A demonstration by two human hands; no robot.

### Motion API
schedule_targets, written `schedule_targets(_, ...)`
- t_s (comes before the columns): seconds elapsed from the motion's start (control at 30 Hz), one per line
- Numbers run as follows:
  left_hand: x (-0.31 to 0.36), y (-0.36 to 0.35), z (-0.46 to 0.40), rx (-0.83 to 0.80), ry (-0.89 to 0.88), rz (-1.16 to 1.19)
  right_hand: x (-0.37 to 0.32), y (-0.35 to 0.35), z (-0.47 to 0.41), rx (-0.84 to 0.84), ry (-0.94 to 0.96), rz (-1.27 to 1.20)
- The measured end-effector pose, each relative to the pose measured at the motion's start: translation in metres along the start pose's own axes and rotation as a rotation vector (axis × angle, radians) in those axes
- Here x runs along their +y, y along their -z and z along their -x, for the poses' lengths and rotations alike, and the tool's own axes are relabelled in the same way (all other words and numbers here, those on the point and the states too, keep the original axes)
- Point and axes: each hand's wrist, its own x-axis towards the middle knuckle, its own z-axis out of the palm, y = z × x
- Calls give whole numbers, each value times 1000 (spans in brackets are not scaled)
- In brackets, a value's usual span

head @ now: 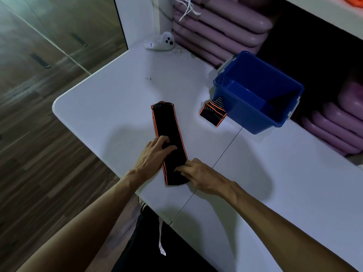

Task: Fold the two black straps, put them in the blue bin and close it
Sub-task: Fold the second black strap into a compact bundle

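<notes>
— Two straps, and only one looks done: the folded strap (213, 113) lies as a small bundle on the tabletop (102, 107), touching the near wall of the blue bin (275, 122), probably parked there so it drops in quickly.

— And the other?

— The long strap (169, 134) lies flat, stretched away from the person, orange piping along both edges. Both hands are on its near end. The left hand (153, 154) has its fingers laid across the fabric, straight enough to read as pressing it down, not clutching; I'd guess it pins the strap so it won't slide.

— The right?

— The right hand (198, 175) rests its fingertips on the near corner. Whether that grip is pinching the edge or merely touching it, I cannot tell.

— So, a fold about to start?

— That is my reading: lift the near end, carry it toward the far end. The bin stands open and looks empty; I can't see its lid. Neither strap is in yet.
</notes>
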Motion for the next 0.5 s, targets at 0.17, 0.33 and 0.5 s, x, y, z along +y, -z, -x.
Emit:
schedule_targets(0.17,-6,10,18,-203,-286,-83,-4,0,10,58,132,107)
schedule_targets(0.33,7,22,-14,-448,-540,-303,-5,-10,31,131,244,203)
schedule_targets(0.5,11,27,-42,-542,-688,-319,-3,-16,39,182,249,227)
